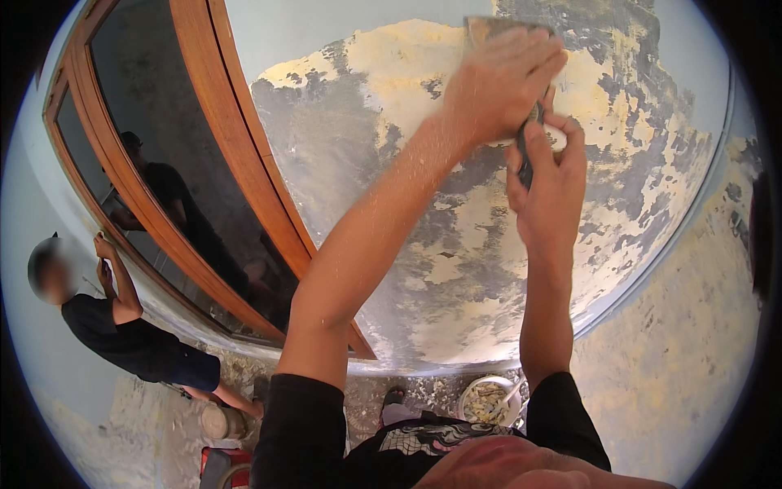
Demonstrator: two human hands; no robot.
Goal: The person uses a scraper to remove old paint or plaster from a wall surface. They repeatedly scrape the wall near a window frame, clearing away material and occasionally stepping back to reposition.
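Observation:
A scraper with a dark handle (525,153) is pressed against the painted wall (391,128), whose coating has come off in large patches of cream and grey. My right hand (547,165) holds the handle from below, its fingers wrapped around it. Over the upper part of the tool lies my left hand (504,82), slightly blurred, with its fingers close together and its palm towards the blade (482,27). Only the blade's upper edge shows above that hand. Pale dust specks cover my left forearm.
A wood-framed window (214,122) stands left of the bare patch. Farther left, a co-worker in dark clothes (116,336) faces the wall. On the floor are a white bucket of scrapings (489,400), a round container (221,422) and a red object (211,461). Debris litters the floor.

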